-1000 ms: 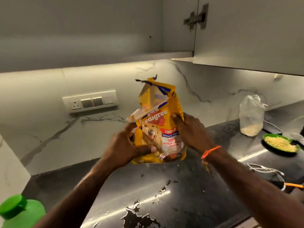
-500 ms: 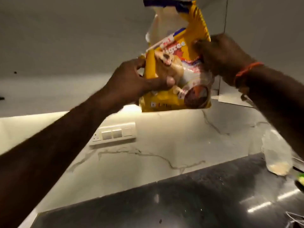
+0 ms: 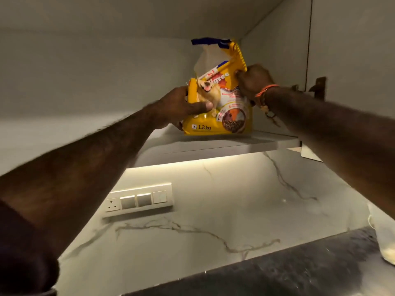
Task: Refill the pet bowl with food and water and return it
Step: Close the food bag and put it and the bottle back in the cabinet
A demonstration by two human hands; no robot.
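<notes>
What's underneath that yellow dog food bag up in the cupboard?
The yellow dog food bag sits on the pale cupboard shelf, gripped by the left hand and right hand. Anything beneath its base is hidden.

Open shelf (image 3: 213, 146) left of food bag (image 3: 222, 116)

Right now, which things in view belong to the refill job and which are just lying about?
In use: yellow dog food bag, left hand, right hand, cabinet shelf.
Lying about: clear plastic bag, switch panel, dark countertop.
</notes>
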